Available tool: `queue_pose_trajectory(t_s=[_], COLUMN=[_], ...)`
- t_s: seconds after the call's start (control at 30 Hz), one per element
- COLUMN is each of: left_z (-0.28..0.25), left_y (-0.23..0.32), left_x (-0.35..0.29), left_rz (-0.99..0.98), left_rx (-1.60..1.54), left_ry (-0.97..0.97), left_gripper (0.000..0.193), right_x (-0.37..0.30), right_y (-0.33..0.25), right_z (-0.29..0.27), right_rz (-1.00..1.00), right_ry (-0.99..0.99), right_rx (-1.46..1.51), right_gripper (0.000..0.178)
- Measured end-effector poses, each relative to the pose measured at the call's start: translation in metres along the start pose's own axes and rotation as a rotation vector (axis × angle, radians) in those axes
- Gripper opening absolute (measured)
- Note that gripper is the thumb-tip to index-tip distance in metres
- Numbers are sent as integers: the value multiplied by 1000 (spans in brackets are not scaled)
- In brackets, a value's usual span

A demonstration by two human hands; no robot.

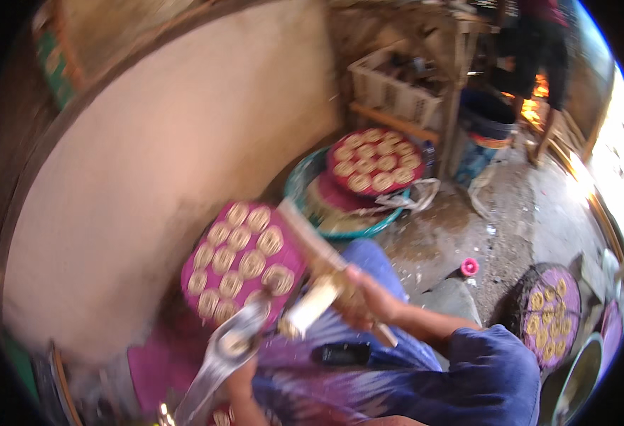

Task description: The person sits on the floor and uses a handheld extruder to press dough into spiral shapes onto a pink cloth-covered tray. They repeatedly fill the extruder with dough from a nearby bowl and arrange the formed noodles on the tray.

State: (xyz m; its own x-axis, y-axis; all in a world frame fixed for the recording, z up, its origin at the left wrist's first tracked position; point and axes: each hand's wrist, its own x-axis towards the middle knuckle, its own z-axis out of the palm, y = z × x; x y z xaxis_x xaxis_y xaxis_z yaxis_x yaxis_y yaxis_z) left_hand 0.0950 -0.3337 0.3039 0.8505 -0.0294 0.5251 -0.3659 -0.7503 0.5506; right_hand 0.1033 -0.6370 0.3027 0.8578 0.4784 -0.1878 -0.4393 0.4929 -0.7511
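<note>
My right hand (372,297) is wrapped round a wooden bar (312,238) with a pale cylindrical plunger (312,305) sticking out of it. My left hand (242,373), partly hidden, grips a grey metal press (234,344) with a round opening and a long handle. Both pieces are held apart above my lap, blurred by motion. Just beyond them a round tray with magenta cloth (294,266) carries several pale dough spirals (251,264). The metal press overlaps the tray's near edge in view. A dark flat object (341,353) lies on my blue clothing.
Another tray of spirals (376,162) rests on a teal basin (305,177). To the right lean a spiral-covered tray (549,319) and a metal vessel (581,376). A pink cap (469,267) lies on the floor. Behind stand a crate (397,89), a bucket (483,131) and a person (539,57) near flames.
</note>
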Motion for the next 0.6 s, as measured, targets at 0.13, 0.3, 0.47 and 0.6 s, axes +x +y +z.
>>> queue_pose_trajectory(t_s=[0.13,0.3,0.47,0.6], left_z=[20,8,32,49], left_y=[28,35,33,37], left_x=[12,21,5,-11], left_rz=[71,-46,126,232], left_rx=[-308,-341,-485,-647], left_ry=[-229,-459,-622,-749], left_gripper=[39,43,46,49], right_x=[-4,1,2,2], right_y=[-28,-49,-51,-26], right_z=[23,39,36,31], right_rz=[-337,-588,-476,-412], right_ry=[25,-20,-271,-403], right_rx=[-541,-1128,-1366,-1334], right_gripper=[72,107,95,96])
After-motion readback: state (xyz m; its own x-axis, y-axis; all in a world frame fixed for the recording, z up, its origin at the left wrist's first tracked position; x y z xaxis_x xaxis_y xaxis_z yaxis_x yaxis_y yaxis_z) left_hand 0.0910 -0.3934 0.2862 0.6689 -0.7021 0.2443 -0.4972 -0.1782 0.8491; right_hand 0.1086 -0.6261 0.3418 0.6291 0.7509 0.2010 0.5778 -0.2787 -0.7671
